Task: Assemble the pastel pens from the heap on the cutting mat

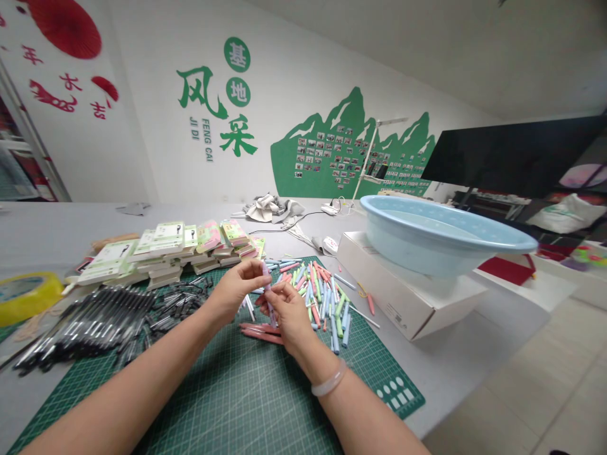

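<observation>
A slim lavender pen stands nearly upright between my hands above the green cutting mat. The fingers of my left hand pinch its upper end. Lower down, my right hand has its thumb and fingers closed on the same pen, hiding part of it. Just below the hands lie a few pink pens. To the right spreads a loose pile of pastel pen parts in blue, green, pink and white. Black clear-barrelled pens lie in a row on the left, beside heaped black caps.
Small printed boxes are stacked at the back left, near a yellow tape roll. On the right a light blue basin rests on a white carton. Gray-white cloths and a cable lie at the back.
</observation>
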